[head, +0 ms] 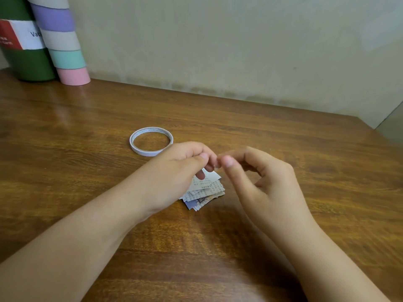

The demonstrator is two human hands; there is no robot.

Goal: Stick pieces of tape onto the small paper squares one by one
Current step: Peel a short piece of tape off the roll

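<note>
Your left hand (176, 168) is curled above the paper squares (205, 190), thumb and forefinger pinched together; your right hand (259, 182) meets it fingertip to fingertip, thumb and forefinger also pinched. Whatever sits between the fingertips is too small to make out. The squares lie in a loose stack on the worktop (283, 214), partly under the left hand. Tape roll (151, 141) lies flat just beyond the left hand. Striped tube (63, 44) and green container (26, 66) stand at far left against the wall.

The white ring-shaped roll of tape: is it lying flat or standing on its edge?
Lying flat. The white ring-shaped roll of tape rests on the brown wooden table, and wood shows through its hole.
</note>
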